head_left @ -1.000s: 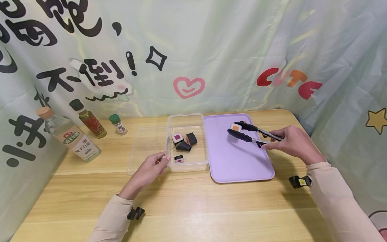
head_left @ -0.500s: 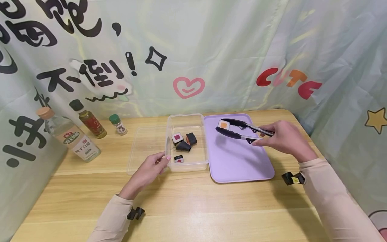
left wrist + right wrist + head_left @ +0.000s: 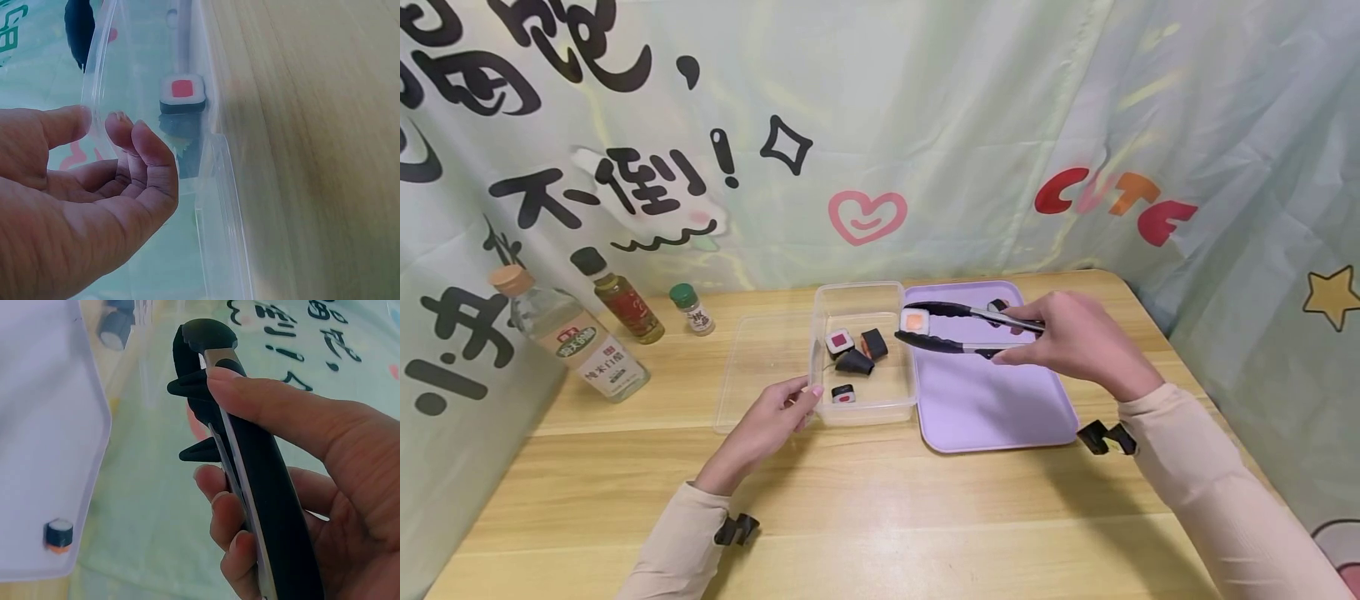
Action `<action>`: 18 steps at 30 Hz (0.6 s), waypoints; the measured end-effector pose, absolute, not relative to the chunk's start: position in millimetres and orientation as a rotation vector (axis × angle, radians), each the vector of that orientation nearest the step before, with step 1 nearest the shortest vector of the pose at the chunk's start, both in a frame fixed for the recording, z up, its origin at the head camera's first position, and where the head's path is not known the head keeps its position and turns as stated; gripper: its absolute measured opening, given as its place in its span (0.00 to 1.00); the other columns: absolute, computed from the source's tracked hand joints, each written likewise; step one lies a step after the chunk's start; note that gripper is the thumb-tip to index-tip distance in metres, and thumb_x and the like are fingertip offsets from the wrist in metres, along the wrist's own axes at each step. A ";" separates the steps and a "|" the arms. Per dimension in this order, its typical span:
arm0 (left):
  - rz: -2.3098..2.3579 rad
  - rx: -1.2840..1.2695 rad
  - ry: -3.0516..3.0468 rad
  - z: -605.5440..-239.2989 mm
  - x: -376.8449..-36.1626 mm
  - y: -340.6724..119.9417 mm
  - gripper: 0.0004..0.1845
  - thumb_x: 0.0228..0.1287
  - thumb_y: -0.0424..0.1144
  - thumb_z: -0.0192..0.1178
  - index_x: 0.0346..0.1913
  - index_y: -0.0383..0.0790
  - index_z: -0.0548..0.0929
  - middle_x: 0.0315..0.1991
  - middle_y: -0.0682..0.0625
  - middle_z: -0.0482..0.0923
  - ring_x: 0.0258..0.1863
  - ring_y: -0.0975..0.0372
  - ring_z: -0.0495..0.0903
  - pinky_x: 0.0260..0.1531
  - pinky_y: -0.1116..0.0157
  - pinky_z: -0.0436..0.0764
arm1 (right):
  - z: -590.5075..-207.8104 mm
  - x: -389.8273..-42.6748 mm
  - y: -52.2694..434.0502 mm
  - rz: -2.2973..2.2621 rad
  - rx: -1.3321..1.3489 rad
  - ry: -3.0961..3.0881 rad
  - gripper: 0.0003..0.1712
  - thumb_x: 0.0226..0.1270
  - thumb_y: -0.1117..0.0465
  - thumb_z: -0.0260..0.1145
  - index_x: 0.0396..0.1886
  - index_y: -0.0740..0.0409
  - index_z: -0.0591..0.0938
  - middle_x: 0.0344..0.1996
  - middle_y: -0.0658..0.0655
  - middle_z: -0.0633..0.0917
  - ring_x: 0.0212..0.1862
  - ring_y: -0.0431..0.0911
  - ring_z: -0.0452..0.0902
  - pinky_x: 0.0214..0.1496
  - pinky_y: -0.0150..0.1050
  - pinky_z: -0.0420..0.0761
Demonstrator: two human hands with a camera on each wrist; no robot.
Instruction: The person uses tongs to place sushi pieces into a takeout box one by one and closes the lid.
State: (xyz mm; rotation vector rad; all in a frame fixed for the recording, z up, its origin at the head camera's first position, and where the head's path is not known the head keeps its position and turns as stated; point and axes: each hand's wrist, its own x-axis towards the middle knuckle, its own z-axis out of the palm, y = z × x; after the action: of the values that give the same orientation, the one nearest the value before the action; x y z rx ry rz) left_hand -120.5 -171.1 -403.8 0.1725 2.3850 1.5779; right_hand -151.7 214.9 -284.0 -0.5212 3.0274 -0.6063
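Observation:
My left hand (image 3: 775, 421) pinches the left rim of a clear plastic container (image 3: 868, 408), thumb on the rim and fingers curled at the outer side. My right hand (image 3: 1075, 342) grips metal tongs (image 3: 951, 309) with black tips. Between the tips is a sushi roll piece (image 3: 914, 321) with an orange centre, over the container's right rim beside the purple tray (image 3: 992, 408). Several dark-wrapped sushi pieces (image 3: 874, 343) lie in the container; one with a red centre (image 3: 182, 94) sits near its front wall. Another small piece (image 3: 59, 534) rests on the tray's far part.
A clear flat lid (image 3: 752, 367) lies left of the container. Farther left stand a large vinegar bottle (image 3: 602, 354), a dark-capped oil bottle (image 3: 628, 304) and a small green-capped shaker (image 3: 695, 312). A printed cloth (image 3: 970, 167) hangs behind the wooden table (image 3: 865, 517).
My right hand has moved left with the tongs and the sushi piece, from over the tray to the container's right rim. My left hand has stayed at the container.

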 end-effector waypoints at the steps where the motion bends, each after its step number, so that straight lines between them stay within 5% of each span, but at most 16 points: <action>1: 1.578 0.174 2.386 -403.8 -120.7 -171.2 0.19 0.81 0.44 0.51 0.56 0.29 0.79 0.25 0.47 0.70 0.24 0.60 0.66 0.19 0.69 0.62 | -282.8 -152.3 211.7 -0.593 -0.530 3.018 0.40 0.45 0.44 0.84 0.57 0.61 0.86 0.18 0.52 0.81 0.20 0.44 0.59 0.26 0.40 0.63; 4: 1.577 0.175 2.387 -404.1 -120.9 -171.2 0.19 0.81 0.44 0.51 0.58 0.30 0.79 0.25 0.47 0.70 0.24 0.60 0.66 0.19 0.69 0.62 | -280.3 -154.1 202.7 -0.561 -0.564 2.994 0.40 0.45 0.45 0.85 0.56 0.61 0.86 0.22 0.55 0.84 0.18 0.43 0.58 0.25 0.40 0.63; 9: 1.579 0.165 2.388 -404.7 -121.0 -171.1 0.20 0.80 0.44 0.51 0.60 0.30 0.78 0.26 0.45 0.71 0.24 0.60 0.67 0.19 0.69 0.62 | -280.3 -158.0 189.1 -0.522 -0.655 2.990 0.36 0.44 0.48 0.85 0.52 0.61 0.88 0.38 0.57 0.90 0.21 0.42 0.70 0.26 0.40 0.68; 18: 1.581 0.168 2.389 -403.9 -120.6 -170.9 0.21 0.80 0.44 0.52 0.62 0.29 0.78 0.26 0.44 0.71 0.24 0.60 0.67 0.19 0.70 0.63 | -284.9 -167.8 166.9 -0.441 -0.773 2.946 0.32 0.43 0.50 0.86 0.49 0.59 0.90 0.35 0.52 0.90 0.28 0.41 0.77 0.29 0.39 0.71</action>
State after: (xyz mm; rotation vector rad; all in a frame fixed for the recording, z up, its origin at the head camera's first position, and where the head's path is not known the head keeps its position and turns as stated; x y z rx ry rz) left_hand -120.6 -170.9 -403.9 0.1677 2.3890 1.5810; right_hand -167.8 166.9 -284.9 -0.7726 2.9465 -0.4412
